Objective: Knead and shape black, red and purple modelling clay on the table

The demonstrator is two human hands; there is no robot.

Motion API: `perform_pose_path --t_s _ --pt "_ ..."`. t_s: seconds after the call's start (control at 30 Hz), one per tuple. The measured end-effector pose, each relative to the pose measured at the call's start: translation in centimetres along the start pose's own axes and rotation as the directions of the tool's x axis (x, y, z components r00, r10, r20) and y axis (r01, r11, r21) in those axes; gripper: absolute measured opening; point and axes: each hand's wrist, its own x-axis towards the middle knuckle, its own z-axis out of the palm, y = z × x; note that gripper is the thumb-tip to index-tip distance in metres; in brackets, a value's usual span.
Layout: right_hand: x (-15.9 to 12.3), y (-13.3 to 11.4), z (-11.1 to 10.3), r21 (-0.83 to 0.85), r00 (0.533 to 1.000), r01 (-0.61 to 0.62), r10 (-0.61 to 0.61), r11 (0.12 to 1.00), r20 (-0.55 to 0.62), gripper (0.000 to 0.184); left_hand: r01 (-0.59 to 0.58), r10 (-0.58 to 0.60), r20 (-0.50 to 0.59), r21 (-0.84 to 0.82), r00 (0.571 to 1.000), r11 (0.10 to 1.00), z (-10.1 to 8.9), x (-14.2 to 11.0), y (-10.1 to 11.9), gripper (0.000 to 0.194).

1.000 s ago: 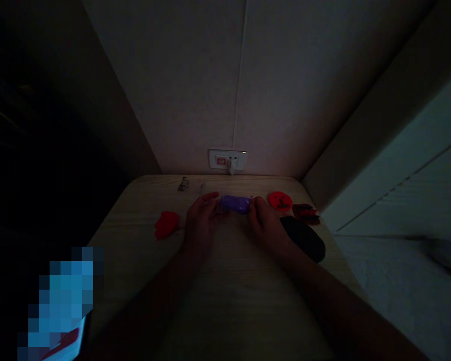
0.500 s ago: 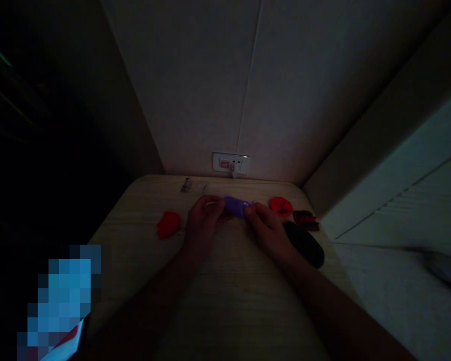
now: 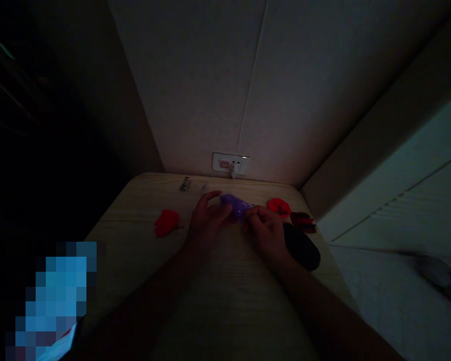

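A purple lump of soft dough (image 3: 236, 204) lies stretched between my two hands, just above a pale wooden table (image 3: 218, 296). My left hand (image 3: 207, 220) pinches its left end, fingers curled round it. My right hand (image 3: 265, 228) grips the right end with fingers closed. The room is very dim, so finer detail of the grip is hard to see.
A red lump (image 3: 167, 222) lies left of my hands. A round red piece (image 3: 278, 206), a dark red piece (image 3: 303, 220) and a black oval object (image 3: 301, 246) sit on the right. A wall socket (image 3: 230, 163) is behind. A blurred blue patch (image 3: 56, 291) fills the lower left.
My hands have drawn closer together and tilted the purple lump, its left end now higher. The view shifted slightly.
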Motion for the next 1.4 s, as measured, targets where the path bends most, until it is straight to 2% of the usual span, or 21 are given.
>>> perform_pose_path --t_s 0.1,0.17,0.23,0.4,0.53,0.63,0.73,0.83,0.9,1.0,1.17,1.27,1.4 --pt "-0.3 -0.5 0.5 -0.073 0.994 0.064 -0.070 0.995 -0.088 0.021 0.136 -0.133 0.056 -0.058 0.990 0.989 0.1 -0.2 -0.8 0.051" --pt "-0.5 -0.8 0.7 -0.140 0.984 0.117 -0.133 0.983 -0.114 0.022 0.267 -0.260 0.179 -0.012 0.949 0.964 0.0 -0.3 -1.4 0.038" --pt "-0.7 -0.9 0.8 -0.202 0.974 0.163 -0.190 0.966 -0.123 0.023 0.325 -0.321 0.261 0.028 0.911 0.945 -0.1 -0.5 -1.8 0.035" --pt "-0.7 -0.5 0.5 -0.355 0.942 0.280 -0.327 0.892 -0.080 0.028 0.266 -0.269 0.257 0.049 0.928 0.963 0.0 -0.7 -1.5 0.033" --pt "-0.8 -0.1 0.3 -0.416 0.929 0.326 -0.370 0.849 -0.026 0.030 0.253 -0.262 0.247 0.066 0.933 0.965 0.1 -0.7 -1.4 0.035" --pt "-0.9 -0.1 0.3 -0.465 0.912 0.361 -0.411 0.808 -0.007 0.032 0.192 -0.209 0.224 0.095 0.952 0.977 0.1 -0.5 -1.7 0.035" --pt "-0.8 -0.2 0.4 -0.449 0.908 0.370 -0.418 0.813 -0.010 0.032 0.112 -0.135 0.189 0.127 0.973 0.986 0.0 -0.3 -1.6 0.034" --pt "-0.6 -0.3 0.1 -0.322 0.945 0.299 -0.327 0.898 -0.033 0.030 -0.006 -0.038 0.167 0.258 0.985 0.966 -0.3 0.1 -0.8 0.028" --pt "-0.3 -0.3 -0.3 -0.208 0.976 0.195 -0.211 0.958 -0.055 0.030 -0.083 0.021 0.162 0.391 0.987 0.917 -0.7 0.4 -0.4 0.026" --pt "0.2 -0.3 -1.0 -0.086 0.998 0.026 -0.030 0.996 -0.053 0.035 -0.157 0.077 0.164 0.554 0.983 0.818 -1.5 0.7 0.1 0.024" --pt "0.9 0.0 -1.4 0.078 0.983 -0.177 0.173 0.981 0.052 0.034 -0.276 0.171 0.218 0.695 0.961 0.664 -2.0 0.6 0.4 0.020" --pt "1.1 0.2 -1.5 0.122 0.969 -0.225 0.209 0.967 0.132 0.028 -0.321 0.194 0.256 0.733 0.947 0.600 -1.8 0.5 0.6 0.018" --pt "1.0 -0.1 -1.5 0.229 0.950 -0.287 0.246 0.930 0.194 0.024 -0.340 0.185 0.287 0.748 0.940 0.569 -1.7 0.3 0.8 0.019"
